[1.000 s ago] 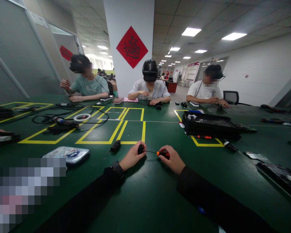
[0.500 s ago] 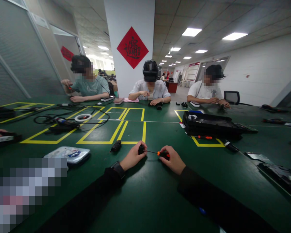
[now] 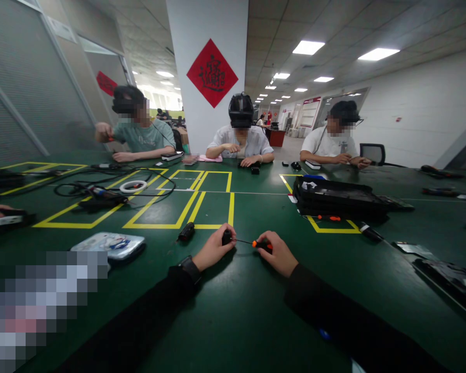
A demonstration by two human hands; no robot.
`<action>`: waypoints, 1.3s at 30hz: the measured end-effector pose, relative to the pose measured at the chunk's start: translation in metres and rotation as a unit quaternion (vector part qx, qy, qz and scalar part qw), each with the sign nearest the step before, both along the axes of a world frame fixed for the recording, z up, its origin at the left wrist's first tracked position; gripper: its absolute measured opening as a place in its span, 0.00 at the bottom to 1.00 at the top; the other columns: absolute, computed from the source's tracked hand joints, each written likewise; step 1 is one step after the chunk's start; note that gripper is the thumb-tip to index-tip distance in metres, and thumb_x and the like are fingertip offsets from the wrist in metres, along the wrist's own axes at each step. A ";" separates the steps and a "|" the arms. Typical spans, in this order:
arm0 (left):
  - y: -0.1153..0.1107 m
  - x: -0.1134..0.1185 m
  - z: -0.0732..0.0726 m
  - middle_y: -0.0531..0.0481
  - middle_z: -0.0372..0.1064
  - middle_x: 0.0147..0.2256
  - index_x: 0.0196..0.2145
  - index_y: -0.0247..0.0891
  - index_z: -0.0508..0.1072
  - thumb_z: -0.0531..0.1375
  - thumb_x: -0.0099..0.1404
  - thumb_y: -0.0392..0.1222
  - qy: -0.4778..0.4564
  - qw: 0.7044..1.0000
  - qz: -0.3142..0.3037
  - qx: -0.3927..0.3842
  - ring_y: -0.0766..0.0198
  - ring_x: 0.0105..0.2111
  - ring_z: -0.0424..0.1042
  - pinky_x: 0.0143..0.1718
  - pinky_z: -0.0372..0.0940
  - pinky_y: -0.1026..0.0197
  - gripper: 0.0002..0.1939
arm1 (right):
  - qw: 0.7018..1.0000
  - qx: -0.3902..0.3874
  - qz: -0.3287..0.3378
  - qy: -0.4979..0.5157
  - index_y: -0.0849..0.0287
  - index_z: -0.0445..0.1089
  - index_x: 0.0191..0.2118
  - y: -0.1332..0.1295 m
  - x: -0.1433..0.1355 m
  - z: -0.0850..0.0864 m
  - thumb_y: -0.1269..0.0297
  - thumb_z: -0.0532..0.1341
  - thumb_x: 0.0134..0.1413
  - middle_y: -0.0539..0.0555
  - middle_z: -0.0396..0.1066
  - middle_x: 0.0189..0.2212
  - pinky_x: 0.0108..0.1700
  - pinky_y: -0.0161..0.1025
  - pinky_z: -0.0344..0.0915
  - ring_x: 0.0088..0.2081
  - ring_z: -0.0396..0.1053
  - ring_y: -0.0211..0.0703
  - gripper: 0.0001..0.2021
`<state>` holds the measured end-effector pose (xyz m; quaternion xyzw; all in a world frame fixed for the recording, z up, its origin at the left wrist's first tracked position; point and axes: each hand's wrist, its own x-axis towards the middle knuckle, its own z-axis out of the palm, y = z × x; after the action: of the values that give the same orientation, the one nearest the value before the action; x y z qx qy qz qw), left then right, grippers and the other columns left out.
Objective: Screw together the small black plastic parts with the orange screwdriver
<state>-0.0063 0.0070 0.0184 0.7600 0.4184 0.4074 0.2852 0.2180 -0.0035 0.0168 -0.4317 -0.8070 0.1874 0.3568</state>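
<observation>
In my right hand [image 3: 278,254] is an orange and black screwdriver [image 3: 264,245], its thin shaft pointing left. My left hand [image 3: 216,247] is closed round a small black cylindrical part [image 3: 227,237]. The shaft's tip reaches this part; whether it sits in a screw is too small to tell. Both hands are just above the green table [image 3: 248,321]. A similar small black part [image 3: 186,231] lies left of my left hand.
Left of me lies a phone in a clear printed case [image 3: 111,245]. Farther off are a cable coil [image 3: 101,197] and a white tape ring [image 3: 133,187]. A black tray [image 3: 334,197] and an opened device [image 3: 450,280] lie to the right. Several people sit round the table.
My hands hold nearly the same pose on the screwdriver and the black part. The whole view has shifted up slightly. Across the table, the left person's raised hand has moved a little.
</observation>
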 end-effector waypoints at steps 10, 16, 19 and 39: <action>0.002 0.001 -0.001 0.53 0.63 0.32 0.34 0.37 0.62 0.55 0.56 0.34 -0.005 1.000 -0.013 0.000 0.66 0.33 0.64 0.39 0.59 0.62 0.06 | 1.000 -0.007 -0.004 -0.022 0.59 0.68 0.35 0.004 0.001 -0.002 0.67 0.51 0.58 0.53 0.66 0.33 0.44 0.41 0.57 0.39 0.61 0.42 0.09; 0.000 0.002 0.001 0.53 0.63 0.32 0.34 0.37 0.62 0.55 0.57 0.35 -0.004 1.000 -0.005 -0.010 0.66 0.34 0.64 0.39 0.59 0.61 0.06 | 1.000 0.007 0.000 -0.023 0.59 0.67 0.34 0.003 0.002 -0.002 0.69 0.54 0.55 0.53 0.65 0.32 0.43 0.41 0.58 0.38 0.60 0.42 0.05; 0.000 0.002 0.000 0.53 0.63 0.32 0.34 0.37 0.62 0.55 0.57 0.35 -0.003 1.000 -0.005 -0.010 0.66 0.33 0.64 0.38 0.59 0.61 0.06 | 1.000 0.006 -0.014 -0.006 0.59 0.65 0.36 0.003 0.002 -0.002 0.70 0.57 0.50 0.53 0.65 0.34 0.42 0.41 0.59 0.39 0.61 0.42 0.05; -0.002 0.003 0.001 0.52 0.63 0.32 0.34 0.37 0.62 0.55 0.56 0.34 0.001 1.000 0.000 -0.005 0.66 0.34 0.64 0.39 0.59 0.61 0.06 | 1.000 0.009 -0.019 -0.002 0.58 0.64 0.36 0.001 0.001 -0.002 0.71 0.59 0.47 0.53 0.64 0.35 0.42 0.41 0.59 0.39 0.60 0.43 0.07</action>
<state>-0.0035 0.0053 0.0191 0.7588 0.4208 0.4047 0.2888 0.2192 -0.0023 0.0147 -0.4443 -0.8010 0.1726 0.3623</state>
